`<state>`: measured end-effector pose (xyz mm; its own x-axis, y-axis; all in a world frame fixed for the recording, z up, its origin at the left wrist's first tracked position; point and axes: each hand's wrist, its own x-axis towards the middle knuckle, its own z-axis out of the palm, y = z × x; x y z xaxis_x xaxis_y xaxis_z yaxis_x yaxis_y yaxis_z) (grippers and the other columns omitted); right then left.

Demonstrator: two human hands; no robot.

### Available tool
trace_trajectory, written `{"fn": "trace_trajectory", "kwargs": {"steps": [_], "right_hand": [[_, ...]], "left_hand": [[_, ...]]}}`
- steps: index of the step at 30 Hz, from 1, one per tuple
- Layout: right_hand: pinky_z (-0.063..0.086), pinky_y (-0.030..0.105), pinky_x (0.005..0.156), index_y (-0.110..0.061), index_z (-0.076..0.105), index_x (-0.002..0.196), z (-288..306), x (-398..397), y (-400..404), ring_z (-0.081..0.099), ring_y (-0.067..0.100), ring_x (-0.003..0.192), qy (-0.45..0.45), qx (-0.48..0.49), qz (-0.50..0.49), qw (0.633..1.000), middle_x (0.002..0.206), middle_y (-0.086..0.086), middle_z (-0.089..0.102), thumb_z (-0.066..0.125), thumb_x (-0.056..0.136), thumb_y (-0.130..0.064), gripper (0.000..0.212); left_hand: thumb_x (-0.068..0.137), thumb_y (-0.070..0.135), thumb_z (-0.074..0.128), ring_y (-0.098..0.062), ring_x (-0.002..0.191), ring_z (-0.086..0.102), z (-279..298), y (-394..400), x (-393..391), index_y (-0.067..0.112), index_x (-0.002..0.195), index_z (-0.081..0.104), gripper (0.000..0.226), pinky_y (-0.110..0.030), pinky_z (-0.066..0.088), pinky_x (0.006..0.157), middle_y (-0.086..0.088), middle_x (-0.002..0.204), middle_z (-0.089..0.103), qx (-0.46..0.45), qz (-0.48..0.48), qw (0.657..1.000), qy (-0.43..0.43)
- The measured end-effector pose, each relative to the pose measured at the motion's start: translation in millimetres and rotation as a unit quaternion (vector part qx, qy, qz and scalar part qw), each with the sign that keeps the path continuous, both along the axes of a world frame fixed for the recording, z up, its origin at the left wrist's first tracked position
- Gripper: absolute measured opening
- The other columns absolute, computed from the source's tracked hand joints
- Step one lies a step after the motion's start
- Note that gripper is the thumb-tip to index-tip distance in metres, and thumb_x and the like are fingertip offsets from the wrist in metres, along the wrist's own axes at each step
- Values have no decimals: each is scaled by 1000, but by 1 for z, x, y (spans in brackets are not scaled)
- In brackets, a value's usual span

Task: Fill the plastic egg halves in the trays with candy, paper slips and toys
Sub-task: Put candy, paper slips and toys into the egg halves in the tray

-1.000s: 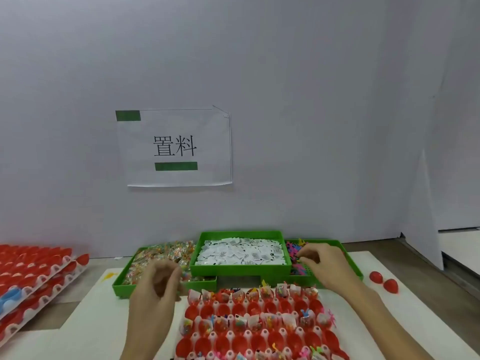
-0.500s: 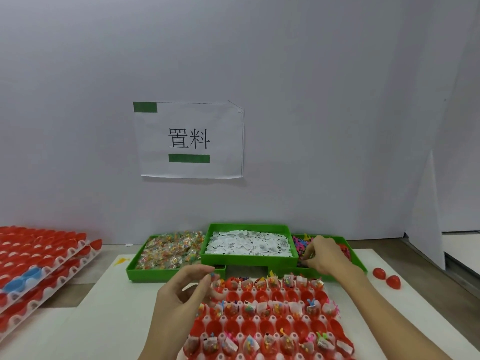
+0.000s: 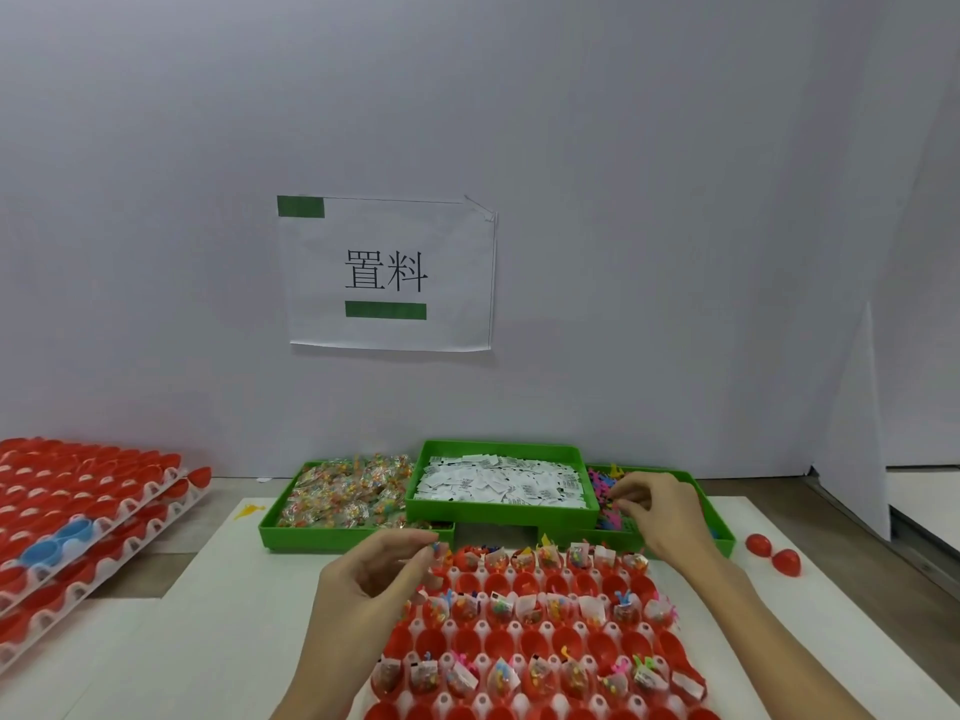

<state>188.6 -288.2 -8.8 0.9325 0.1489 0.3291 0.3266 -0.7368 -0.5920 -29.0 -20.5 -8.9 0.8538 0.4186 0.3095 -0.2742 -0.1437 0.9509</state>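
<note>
A plain pale grey wall (image 3: 623,200) fills most of the view, evenly lit. A white paper sign (image 3: 387,275) with black characters and two green bars is stuck to it. Below, a white tabletop (image 3: 218,605) meets a strip of what may be brown wood (image 3: 769,488) along its far edge.

Three shallow green plastic bins (image 3: 358,536) stood side by side: one of wrapped candy (image 3: 345,493), one of white paper slips (image 3: 498,480), one of small coloured plastic toys (image 3: 605,485). Two loose red plastic egg halves (image 3: 772,553) lay on the table. Two stacked white trays of red egg halves (image 3: 78,517) held two blue halves (image 3: 57,540). One printed paper sign (image 3: 387,275) was posted.
</note>
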Motion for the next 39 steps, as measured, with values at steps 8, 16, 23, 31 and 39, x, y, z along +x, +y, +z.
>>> {"fn": "trace_trajectory", "kwargs": {"steps": [8,16,23,31,39], "right_hand": [[54,18,78,-20,80,92,10,-19,-4,70,3,82,5,141,40,989,84,-10,77,82,85,-13,9],[58,18,73,-23,78,93,45,-49,9,74,10,81,44,276,147,949,88,-7,78,75,92,-19,5],[55,13,76,-26,81,97,93,-95,37,74,7,84,74,327,223,915,93,-8,79,76,88,-30,11],[60,19,77,-18,83,96,113,-126,46,78,20,90,151,362,293,872,94,7,80,78,83,-21,14],[62,24,79,-21,80,97,111,-132,52,78,17,84,71,306,271,910,88,0,81,81,84,-27,14]], "left_hand": [[81,16,80,-18,92,78,1,-3,-3,28,95,82,19,-20,60,80,-4,93,81,-10,-15,1000,6],[76,30,83,-19,89,78,21,-15,1,29,91,82,15,-21,60,79,-5,92,81,5,-32,999,-4],[81,24,82,-23,79,78,70,-49,16,22,91,81,11,-21,61,70,-8,88,79,-15,-87,994,-64],[79,18,85,-20,76,79,86,-51,17,21,87,82,9,-21,61,61,-6,84,80,-39,-72,994,-70],[80,14,84,-17,81,79,92,-43,14,20,88,83,10,-20,61,59,-5,86,81,-43,-106,989,-92]]}}
